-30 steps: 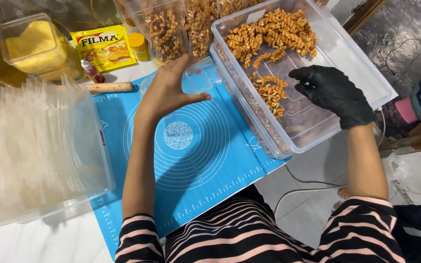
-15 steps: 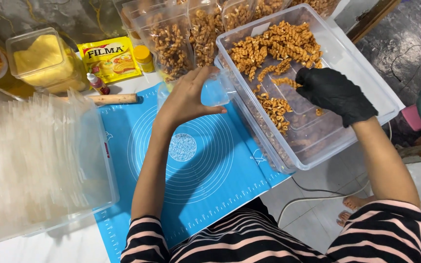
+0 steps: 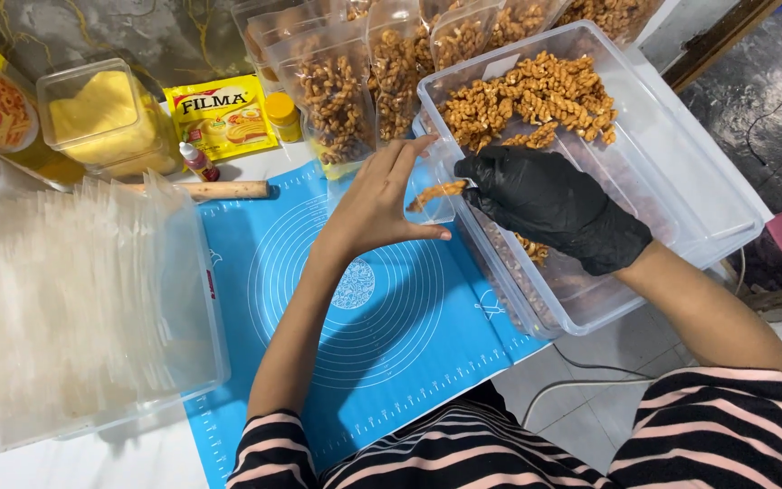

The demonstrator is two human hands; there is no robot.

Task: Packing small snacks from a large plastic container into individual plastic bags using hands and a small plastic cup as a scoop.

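My bare left hand (image 3: 380,204) is over the blue silicone mat (image 3: 391,344), beside the left wall of a clear plastic tub (image 3: 717,181). Its fingers and thumb hold up a thin clear pouch (image 3: 434,210) that is hard to make out. My right hand (image 3: 554,206), in a black glove, reaches out of the tub and pinches a few golden twisted snacks (image 3: 436,191) at the pouch's mouth. A heap of the same snacks (image 3: 536,100) lies at the tub's far end.
Several filled snack pouches (image 3: 337,91) stand behind the mat. A clear box of stacked empty pouches (image 3: 83,308) sits at the left. Behind it are a wooden rolling pin (image 3: 219,190), a small bottle (image 3: 196,161), a yellow sachet (image 3: 224,113) and a lidded yellow container (image 3: 101,118).
My gloved right hand has moved left from the tub's middle to its left wall, carrying snacks up to my left hand. My left hand has stayed at the tub's edge.
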